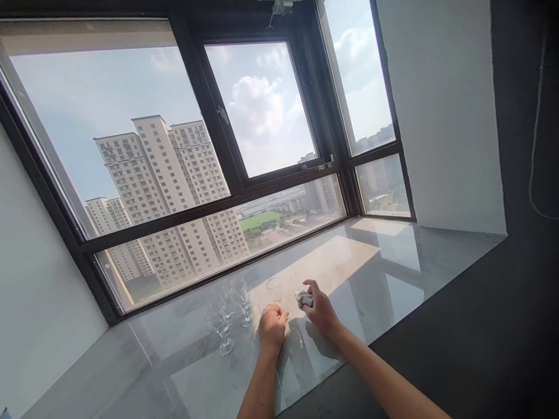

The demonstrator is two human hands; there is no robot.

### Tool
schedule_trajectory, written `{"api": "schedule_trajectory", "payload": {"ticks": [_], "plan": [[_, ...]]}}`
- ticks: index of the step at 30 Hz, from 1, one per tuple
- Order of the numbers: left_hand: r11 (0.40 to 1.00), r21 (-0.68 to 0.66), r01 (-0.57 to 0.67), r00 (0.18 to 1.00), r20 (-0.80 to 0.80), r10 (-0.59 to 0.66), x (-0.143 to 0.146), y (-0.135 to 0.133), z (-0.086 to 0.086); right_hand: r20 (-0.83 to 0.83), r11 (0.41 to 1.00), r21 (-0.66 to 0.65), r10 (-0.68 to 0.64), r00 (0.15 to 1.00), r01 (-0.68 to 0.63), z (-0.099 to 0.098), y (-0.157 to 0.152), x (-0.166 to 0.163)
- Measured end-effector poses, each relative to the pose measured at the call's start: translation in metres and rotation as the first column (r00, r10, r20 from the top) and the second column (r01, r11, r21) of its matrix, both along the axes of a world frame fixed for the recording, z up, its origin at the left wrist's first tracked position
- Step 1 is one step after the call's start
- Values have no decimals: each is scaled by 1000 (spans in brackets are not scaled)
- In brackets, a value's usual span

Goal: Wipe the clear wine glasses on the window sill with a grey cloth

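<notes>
My left hand [271, 327] is closed at the foot of a clear stemmed glass [275, 286], whose bowl shows just beyond my fingers. The stem is mostly hidden behind the hand. To the right, my right hand [321, 309] grips a crumpled white cloth [304, 299], its index finger raised. A small gap separates the cloth from the glass. Left of my hands, several clear stemmed glasses [225, 344] stand upright in a close group on the sill.
The glossy grey stone windowsill [192, 361] carries bright sunlight and reflections. Its front edge [437, 294] runs slantwise, with a dark area below. Dark window frames [166, 224] rise behind it, and a white wall [449, 116] borders the right side.
</notes>
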State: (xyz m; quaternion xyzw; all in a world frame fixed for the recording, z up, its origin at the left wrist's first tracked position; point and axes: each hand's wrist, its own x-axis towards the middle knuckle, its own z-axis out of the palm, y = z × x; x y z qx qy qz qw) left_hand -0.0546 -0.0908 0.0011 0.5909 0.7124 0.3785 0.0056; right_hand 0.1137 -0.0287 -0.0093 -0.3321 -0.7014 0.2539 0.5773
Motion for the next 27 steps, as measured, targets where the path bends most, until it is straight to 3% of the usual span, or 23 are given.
{"api": "schedule_trajectory", "payload": {"ticks": [6,8,12,16,18,20,22,27], "plan": [[982,-4,187,977,105,-185,-1,3,-3,220,999,30,29,975,-37,7,-11,2],[980,30,195,976,90,-197,-1,2,-1,275,999,34,22,961,-33,9,-14,1],[961,273,-49,993,113,19,-6,-5,7,392,997,46,42,919,-65,9,-19,0],[777,522,-351,936,209,283,-15,-9,13,484,993,26,88,871,-115,6,-19,-1],[686,559,-465,884,257,390,-16,-9,14,522,989,27,110,846,-145,4,-19,-2],[634,542,-552,833,318,453,-17,-8,14,565,983,36,126,815,-178,3,-20,-4],[614,524,-591,807,360,469,-18,-6,13,611,978,47,133,780,-203,4,-22,-6],[670,507,-542,834,423,354,-25,-2,10,660,974,55,129,740,-220,7,-24,-8]]}}
